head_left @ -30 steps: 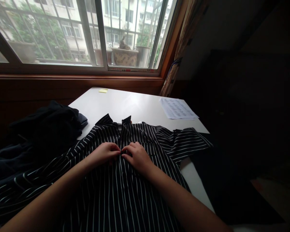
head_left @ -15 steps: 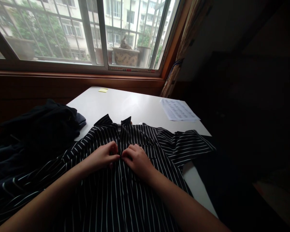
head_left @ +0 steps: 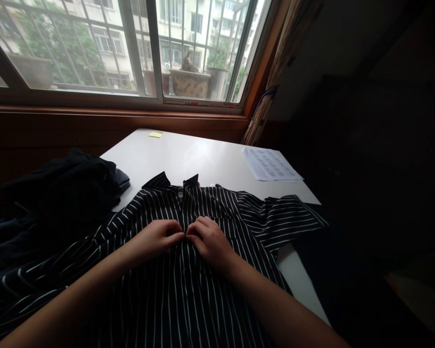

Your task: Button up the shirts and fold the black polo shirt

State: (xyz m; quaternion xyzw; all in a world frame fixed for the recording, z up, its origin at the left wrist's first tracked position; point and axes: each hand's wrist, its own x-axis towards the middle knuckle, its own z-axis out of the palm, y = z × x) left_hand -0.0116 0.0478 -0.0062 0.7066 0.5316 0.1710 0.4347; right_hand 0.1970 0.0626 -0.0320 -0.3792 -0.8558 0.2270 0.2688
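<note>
A black shirt (head_left: 206, 295) with white stripes lies front up, its collar pointing away from me and one short sleeve spread to the right. My left hand (head_left: 165, 234) pinches the front placket below the collar, thumb and fingers pressed together. Close against it, my right hand (head_left: 206, 238) grips the same strip of cloth from the other side. The fingertips of both hands almost touch. Whatever small part of the placket lies between them, such as a button, is too dark and too covered to make out.
Under the shirt is a white table (head_left: 188, 154). Printed sheets of paper (head_left: 270, 165) lie at its right edge, and a yellow sticky note (head_left: 155, 134) near the far edge. Dark clothes (head_left: 68, 188) are heaped on the left. Beyond the table stands a barred window (head_left: 199, 53) beside a curtain (head_left: 263, 113).
The fingers of my left hand have closed in toward the thumb at the placket. My right hand keeps nearly the same grip. The view has shifted very slightly.
</note>
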